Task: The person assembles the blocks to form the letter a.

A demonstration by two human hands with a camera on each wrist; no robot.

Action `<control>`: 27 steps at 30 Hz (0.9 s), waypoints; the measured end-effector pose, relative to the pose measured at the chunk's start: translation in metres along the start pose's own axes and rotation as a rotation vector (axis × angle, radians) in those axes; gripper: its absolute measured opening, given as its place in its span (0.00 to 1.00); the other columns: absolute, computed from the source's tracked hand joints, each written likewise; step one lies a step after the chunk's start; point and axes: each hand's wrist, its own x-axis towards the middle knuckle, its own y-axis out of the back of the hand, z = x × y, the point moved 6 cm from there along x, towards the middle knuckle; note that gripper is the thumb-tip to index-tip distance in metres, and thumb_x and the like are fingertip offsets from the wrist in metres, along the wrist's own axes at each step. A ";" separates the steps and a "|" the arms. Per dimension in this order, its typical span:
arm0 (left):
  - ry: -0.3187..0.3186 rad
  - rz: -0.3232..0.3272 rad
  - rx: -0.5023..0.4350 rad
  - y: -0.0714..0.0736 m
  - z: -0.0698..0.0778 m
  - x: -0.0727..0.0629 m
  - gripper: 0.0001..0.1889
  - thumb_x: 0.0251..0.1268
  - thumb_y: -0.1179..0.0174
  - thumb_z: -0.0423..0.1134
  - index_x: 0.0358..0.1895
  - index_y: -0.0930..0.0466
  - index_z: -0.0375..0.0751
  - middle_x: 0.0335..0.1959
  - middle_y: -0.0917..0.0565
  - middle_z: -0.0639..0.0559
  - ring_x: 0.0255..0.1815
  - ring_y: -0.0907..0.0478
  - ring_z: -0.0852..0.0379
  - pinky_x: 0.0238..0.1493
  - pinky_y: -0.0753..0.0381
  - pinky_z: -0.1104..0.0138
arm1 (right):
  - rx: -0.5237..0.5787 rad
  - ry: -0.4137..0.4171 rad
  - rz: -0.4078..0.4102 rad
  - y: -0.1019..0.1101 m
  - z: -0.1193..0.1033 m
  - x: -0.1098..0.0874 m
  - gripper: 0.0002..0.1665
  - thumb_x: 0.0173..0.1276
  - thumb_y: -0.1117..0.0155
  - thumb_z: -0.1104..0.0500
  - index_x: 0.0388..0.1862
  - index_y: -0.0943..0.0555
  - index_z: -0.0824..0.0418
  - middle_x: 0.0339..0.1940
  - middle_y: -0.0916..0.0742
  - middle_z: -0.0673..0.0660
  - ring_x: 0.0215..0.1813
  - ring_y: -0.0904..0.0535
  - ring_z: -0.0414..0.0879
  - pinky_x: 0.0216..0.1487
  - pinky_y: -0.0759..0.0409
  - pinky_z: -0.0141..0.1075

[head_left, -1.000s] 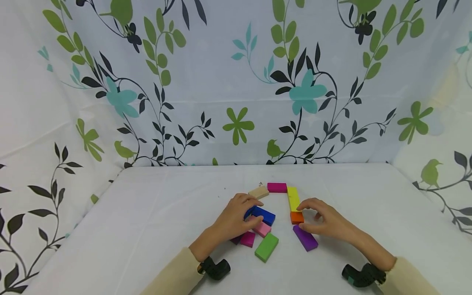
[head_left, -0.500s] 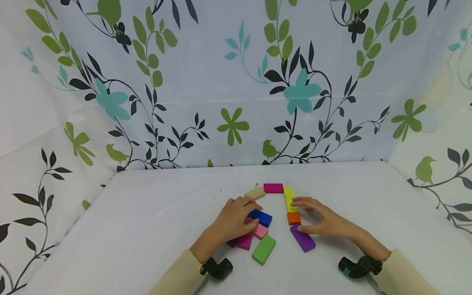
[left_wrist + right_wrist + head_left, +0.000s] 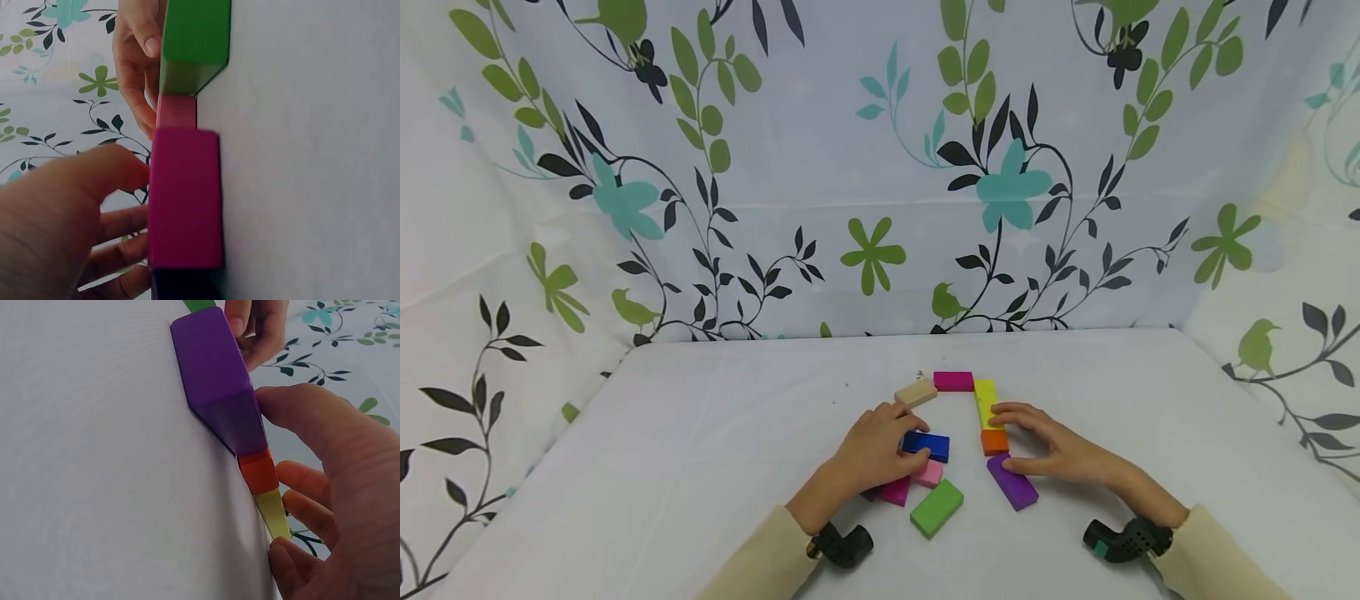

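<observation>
In the head view, my left hand (image 3: pixel 872 446) pinches a blue wooden block (image 3: pixel 934 447) between thumb and fingers. Just in front of it lie a pink block (image 3: pixel 929 473), a magenta block (image 3: pixel 896 490) and a green block (image 3: pixel 937 508). My right hand (image 3: pixel 1060 446) rests lightly on the row at right, fingers spread and gently bent. Its thumb touches a purple block (image 3: pixel 1012 483), while its fingertips are by a yellow block (image 3: pixel 985 400). Between these two sits an orange block (image 3: pixel 995 442), touching the yellow one.
At the back, a beige block (image 3: pixel 915 392) and another magenta block (image 3: pixel 953 382) continue the curved outline. A dark block (image 3: pixel 869 493) is mostly hidden under my left hand. White cloth covers the table (image 3: pixel 700 467), and a leaf-patterned curtain (image 3: pixel 820 167) hangs behind.
The blue block has turned to lie straighter across, under my left fingers. My right thumb has come onto the purple block and its fingers have shifted towards the yellow one. The head view moved slightly.
</observation>
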 end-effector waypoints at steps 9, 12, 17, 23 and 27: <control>0.060 -0.032 -0.197 -0.005 -0.002 0.000 0.18 0.62 0.35 0.47 0.51 0.17 0.41 0.46 0.21 0.50 0.43 0.25 0.58 0.48 0.20 0.65 | 0.004 -0.007 -0.001 -0.002 -0.002 0.000 0.30 0.65 0.32 0.54 0.65 0.27 0.57 0.72 0.33 0.65 0.73 0.46 0.70 0.64 0.46 0.72; 0.072 -0.048 -0.283 -0.006 -0.002 0.000 0.17 0.62 0.35 0.45 0.51 0.18 0.40 0.41 0.22 0.51 0.39 0.27 0.60 0.42 0.23 0.70 | -0.002 -0.015 -0.003 -0.002 -0.002 0.000 0.30 0.66 0.33 0.53 0.65 0.27 0.57 0.72 0.33 0.64 0.74 0.46 0.70 0.64 0.46 0.72; 0.114 -0.029 -0.325 -0.008 -0.001 0.000 0.20 0.61 0.33 0.47 0.51 0.18 0.40 0.39 0.21 0.52 0.37 0.28 0.60 0.38 0.25 0.71 | -0.011 -0.013 -0.008 -0.003 -0.001 0.001 0.30 0.66 0.33 0.53 0.65 0.27 0.57 0.72 0.33 0.65 0.73 0.45 0.69 0.64 0.46 0.72; 0.148 0.021 -0.278 -0.009 0.002 0.000 0.20 0.60 0.32 0.51 0.50 0.16 0.43 0.43 0.18 0.52 0.38 0.27 0.60 0.42 0.22 0.69 | -0.013 -0.007 -0.013 -0.002 -0.001 0.000 0.30 0.66 0.34 0.53 0.66 0.28 0.58 0.72 0.33 0.65 0.73 0.45 0.69 0.64 0.45 0.72; 0.146 0.040 -0.292 -0.009 0.003 0.001 0.18 0.60 0.32 0.49 0.49 0.15 0.43 0.41 0.18 0.53 0.36 0.28 0.61 0.38 0.24 0.71 | -0.012 -0.012 -0.016 0.000 -0.001 -0.001 0.30 0.67 0.34 0.53 0.66 0.28 0.57 0.72 0.33 0.65 0.73 0.45 0.69 0.64 0.46 0.72</control>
